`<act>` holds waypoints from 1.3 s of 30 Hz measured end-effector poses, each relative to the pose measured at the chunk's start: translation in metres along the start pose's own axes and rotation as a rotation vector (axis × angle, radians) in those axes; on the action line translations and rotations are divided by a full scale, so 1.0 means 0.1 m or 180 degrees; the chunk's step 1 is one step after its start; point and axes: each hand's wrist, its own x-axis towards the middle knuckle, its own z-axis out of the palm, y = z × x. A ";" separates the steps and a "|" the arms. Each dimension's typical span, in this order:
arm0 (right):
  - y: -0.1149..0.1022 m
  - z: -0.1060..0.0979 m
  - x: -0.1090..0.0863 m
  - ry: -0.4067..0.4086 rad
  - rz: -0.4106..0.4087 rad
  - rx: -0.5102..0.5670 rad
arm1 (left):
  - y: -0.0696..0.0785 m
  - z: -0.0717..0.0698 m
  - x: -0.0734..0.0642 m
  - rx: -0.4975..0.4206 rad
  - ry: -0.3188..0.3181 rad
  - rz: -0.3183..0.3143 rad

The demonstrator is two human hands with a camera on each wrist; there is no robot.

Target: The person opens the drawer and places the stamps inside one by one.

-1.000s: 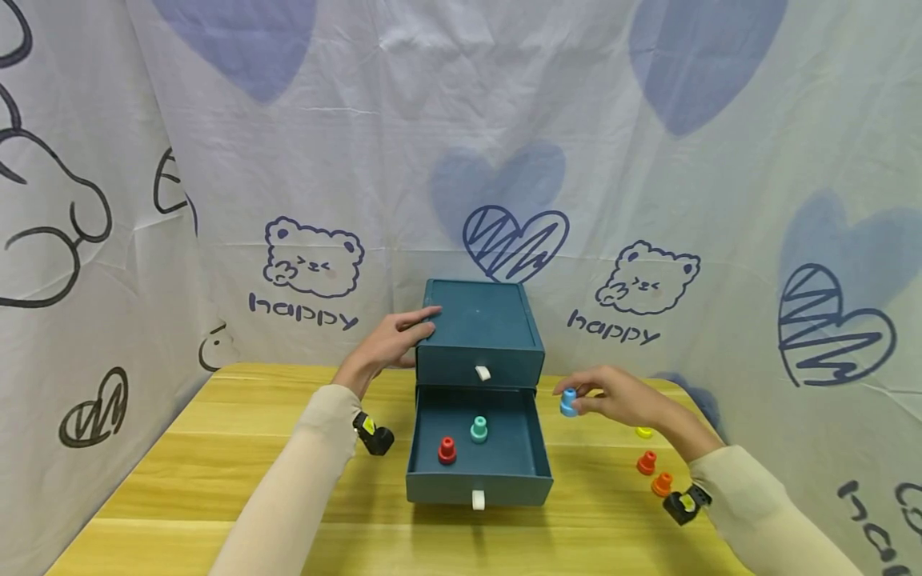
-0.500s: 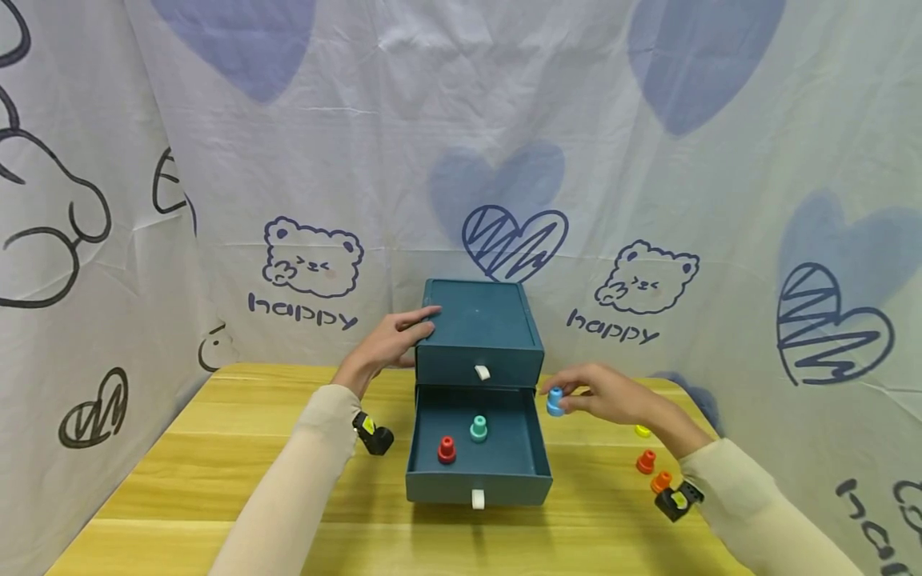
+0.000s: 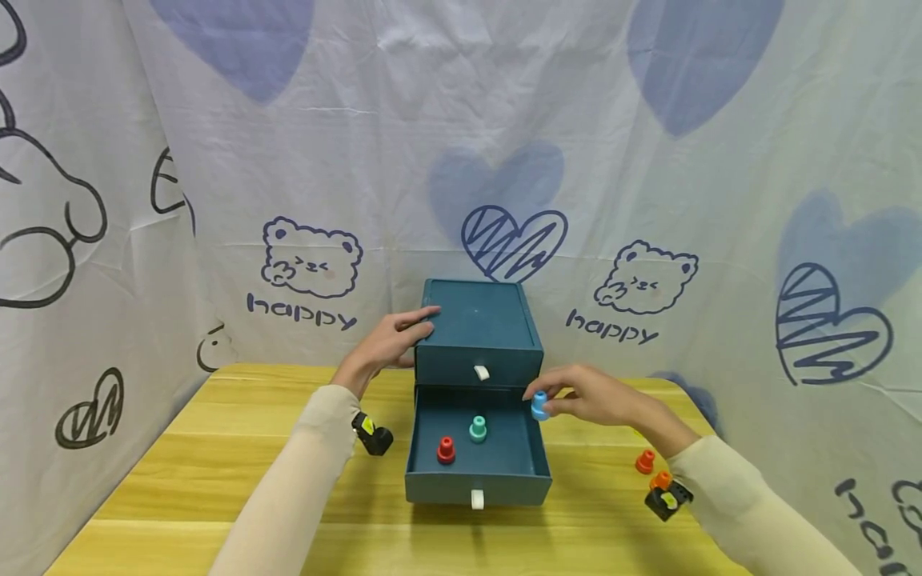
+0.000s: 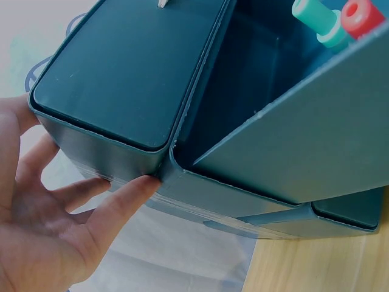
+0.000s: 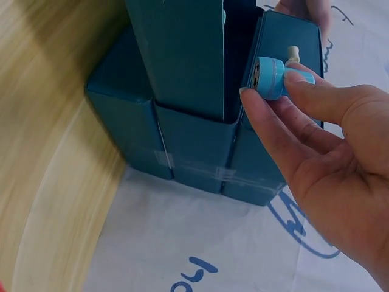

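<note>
Your right hand [image 3: 587,396] pinches a light-blue stepped peg [image 3: 539,406] near the right wall of the extended middle drawer [image 3: 504,458], where a red peg [image 3: 446,451] and a mint-green peg [image 3: 479,430] stand upright, while your left hand [image 3: 387,342], fingers spread, touches the dark-teal three-drawer cabinet [image 3: 479,316].

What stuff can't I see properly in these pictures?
Head view: the yellow piece, mostly hidden by the right forearm.
Head view: part of the orange piece, covered by the black wrist camera.
Head view: inside the top drawer, because it's shut.
Left wrist view: the bottom of the red piece, behind the drawer wall.
Right wrist view: marks under the blue piece, too small.
</note>
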 end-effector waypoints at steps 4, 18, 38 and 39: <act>-0.04 0.02 0.04 -0.0049 -0.0003 -0.0040 | -0.01 0.00 0.01 0.0021 -0.0005 0.0004; -0.14 0.20 0.21 -0.0260 0.0009 -0.0112 | -0.01 -0.01 0.00 0.0020 -0.0005 0.0003; -0.14 0.37 0.41 -0.0456 -0.0134 -0.0477 | -0.01 0.00 0.01 -0.0010 0.0000 0.0011; -0.14 0.38 0.42 -0.0469 -0.0117 -0.0490 | -0.01 0.00 0.01 -0.0004 0.0001 0.0015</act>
